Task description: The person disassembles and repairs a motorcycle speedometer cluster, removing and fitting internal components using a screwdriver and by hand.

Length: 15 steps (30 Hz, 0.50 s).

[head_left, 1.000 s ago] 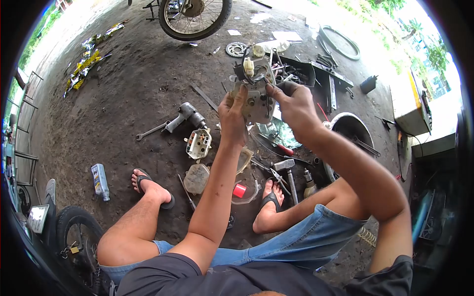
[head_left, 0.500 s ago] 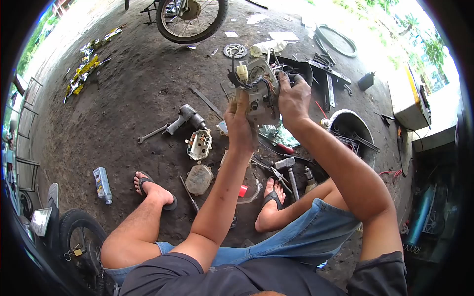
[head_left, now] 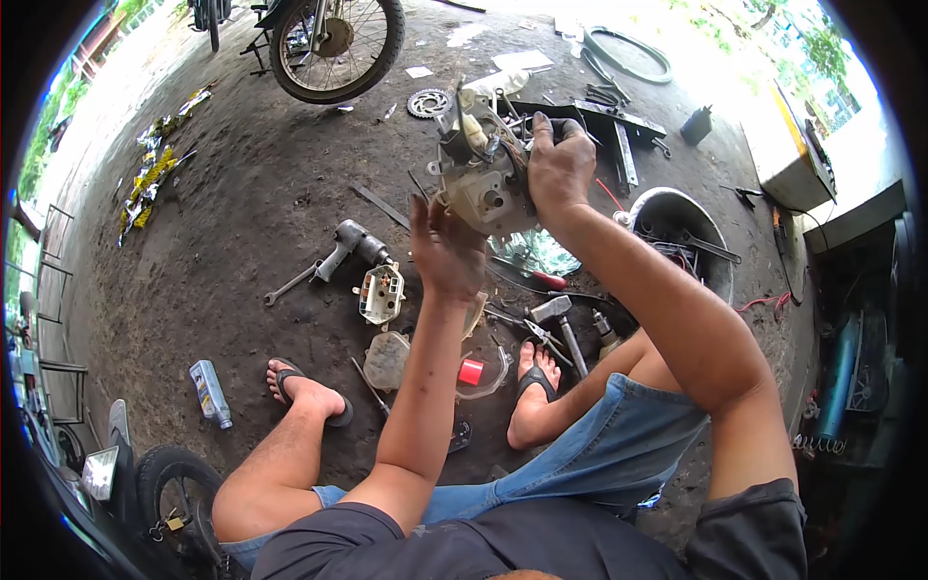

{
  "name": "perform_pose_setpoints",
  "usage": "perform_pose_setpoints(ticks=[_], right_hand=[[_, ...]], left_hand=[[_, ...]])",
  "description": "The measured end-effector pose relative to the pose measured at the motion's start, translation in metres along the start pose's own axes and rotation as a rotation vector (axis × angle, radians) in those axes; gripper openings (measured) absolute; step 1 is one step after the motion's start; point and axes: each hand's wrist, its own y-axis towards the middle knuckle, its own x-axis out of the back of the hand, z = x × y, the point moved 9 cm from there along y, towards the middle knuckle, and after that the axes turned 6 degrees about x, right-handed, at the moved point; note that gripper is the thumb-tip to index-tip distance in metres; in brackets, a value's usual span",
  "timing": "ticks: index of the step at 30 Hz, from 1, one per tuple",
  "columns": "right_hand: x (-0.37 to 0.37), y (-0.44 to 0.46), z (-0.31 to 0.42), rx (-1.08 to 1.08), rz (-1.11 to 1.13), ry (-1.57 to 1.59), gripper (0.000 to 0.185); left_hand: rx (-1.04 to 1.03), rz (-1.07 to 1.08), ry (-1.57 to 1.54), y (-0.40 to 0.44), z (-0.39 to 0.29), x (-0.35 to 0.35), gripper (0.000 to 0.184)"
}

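Note:
Raised in front of me is a motorcycle speedometer housing (head_left: 483, 198), pale plastic with a bundle of wires and a whitish connector at its top left. My right hand (head_left: 561, 169) is closed on its right side, by the wires; the fingertips are partly hidden. Below the housing, my left hand (head_left: 451, 253) has its palm turned up and fingers spread. Its thumb stands apart at the left, and some fingers pass behind the housing's lower edge, so I cannot tell how firmly they touch. Beneath lie an opened pale casing (head_left: 381, 294) and a clear cover (head_left: 387, 360).
On the dirt ground are an impact wrench (head_left: 354, 246), a spanner (head_left: 290, 286), a hammer (head_left: 561, 324), pliers (head_left: 543, 335) and a plastic bottle (head_left: 210, 393). A tub of tools (head_left: 720, 217) stands right. A motorcycle wheel (head_left: 338, 48) and a sprocket (head_left: 428, 103) are ahead.
My left hand has loosened from the housing's underside and spread its fingers lower down. The housing has tilted somewhat, while my right hand keeps hold. The camera view has shifted slightly.

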Motion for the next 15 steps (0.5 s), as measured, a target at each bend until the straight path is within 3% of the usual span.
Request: perform_pose_setpoints(ticks=[2,5,15], right_hand=[[0.002,-0.001,0.005,0.022,-0.003,0.008,0.035],[0.005,-0.005,0.021,0.092,-0.015,0.024,0.033],[0.006,-0.022,0.045,0.142,0.004,0.032,0.026]], left_hand=[[0.134,0.249,-0.211,0.001,0.005,-0.005,0.050],[0.200,0.349,-0.219,0.006,0.015,0.019,0.048],[0.226,0.470,-0.274,0.004,0.032,0.049,0.047]])
